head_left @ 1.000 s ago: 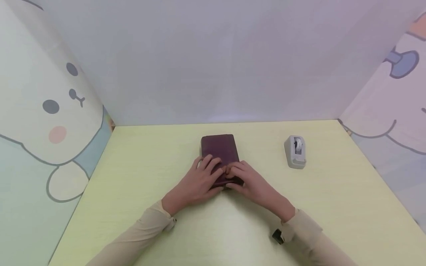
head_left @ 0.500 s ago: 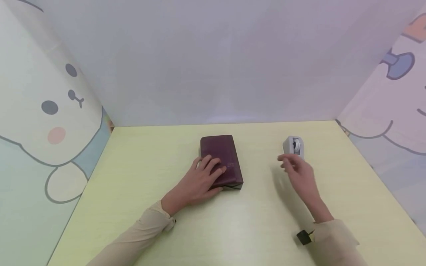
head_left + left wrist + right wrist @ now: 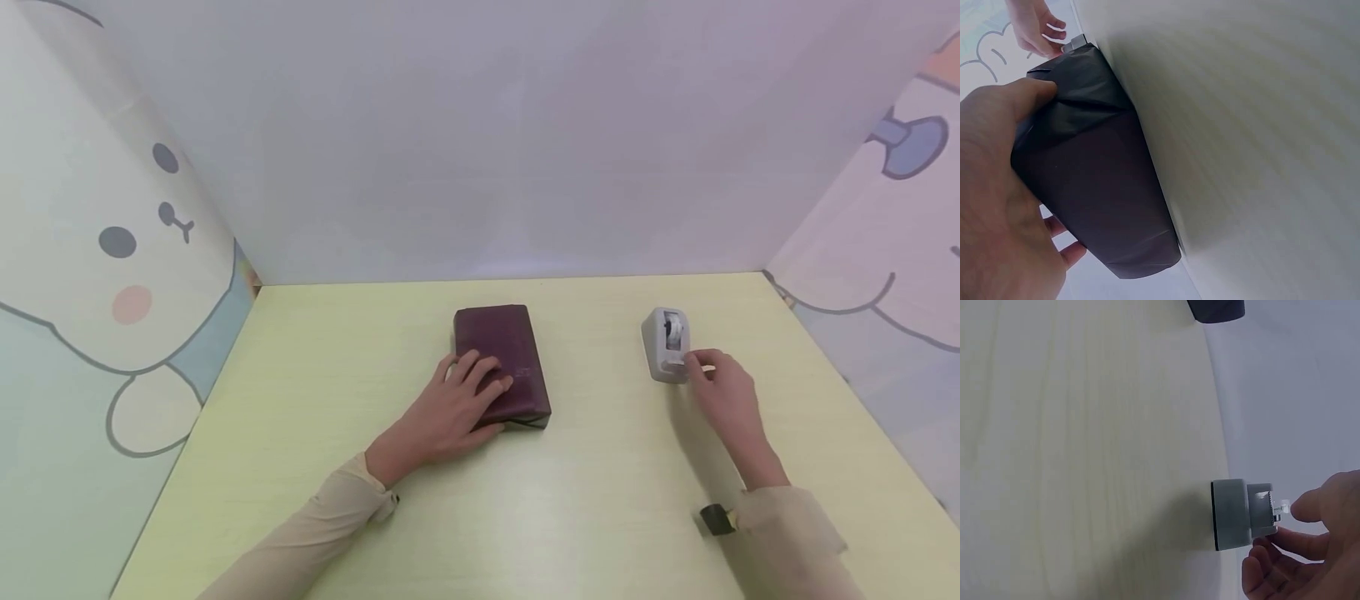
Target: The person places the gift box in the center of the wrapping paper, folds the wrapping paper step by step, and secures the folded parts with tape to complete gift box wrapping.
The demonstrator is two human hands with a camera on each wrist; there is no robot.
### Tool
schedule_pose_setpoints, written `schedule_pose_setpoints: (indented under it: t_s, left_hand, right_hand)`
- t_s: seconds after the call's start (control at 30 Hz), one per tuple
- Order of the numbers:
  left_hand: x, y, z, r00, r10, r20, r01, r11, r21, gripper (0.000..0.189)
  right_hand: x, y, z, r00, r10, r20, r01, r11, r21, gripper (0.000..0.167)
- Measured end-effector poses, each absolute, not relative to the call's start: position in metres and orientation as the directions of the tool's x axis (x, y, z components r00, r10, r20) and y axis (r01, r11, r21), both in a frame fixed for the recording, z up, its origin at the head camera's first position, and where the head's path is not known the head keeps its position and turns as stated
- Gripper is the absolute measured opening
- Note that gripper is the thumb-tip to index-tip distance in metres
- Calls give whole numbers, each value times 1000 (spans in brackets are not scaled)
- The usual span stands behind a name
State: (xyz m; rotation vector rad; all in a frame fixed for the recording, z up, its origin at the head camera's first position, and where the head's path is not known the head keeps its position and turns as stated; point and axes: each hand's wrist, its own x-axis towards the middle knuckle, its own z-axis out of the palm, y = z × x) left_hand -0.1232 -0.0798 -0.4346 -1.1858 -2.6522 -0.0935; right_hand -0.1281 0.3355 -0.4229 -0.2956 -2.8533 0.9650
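A box wrapped in dark purple paper [image 3: 504,337] lies flat on the table, its folded near end [image 3: 1079,94] visible in the left wrist view. My left hand [image 3: 442,408] holds this box, fingers spread over its top and thumb at the folded end. Off to the right stands a grey tape dispenser [image 3: 662,343] with a clear roll in it. A short clear tape end [image 3: 1284,507] sticks out past its cutter. My right hand [image 3: 727,396] is at the dispenser's cutter end, thumb and forefinger apart beside the tape end, the other fingers loosely bent.
The pale yellow wooden table [image 3: 480,517] runs back to a plain light wall [image 3: 495,150]. Cartoon-printed panels stand on the left [image 3: 82,275] and right [image 3: 900,250]. A small black device [image 3: 717,519] hangs at the right cuff.
My right hand has left the near end of the wrapped box and moved right to the tape dispenser. My left hand and the box have stayed in place.
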Motion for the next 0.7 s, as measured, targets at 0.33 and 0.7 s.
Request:
schedule_pose_setpoints:
  t_s: [0.33,0.7]
  left_hand:
    - [-123,-80,-434,-642,728,242,744,668,-35,56]
    - [-123,-80,-435,-634,727,265,748,663,-27,56]
  right_hand:
    - [-146,339,-417,-978,199,-68,200,780,-593,53]
    - [-142,337,-410,-957,203,-207,290,629,-721,59]
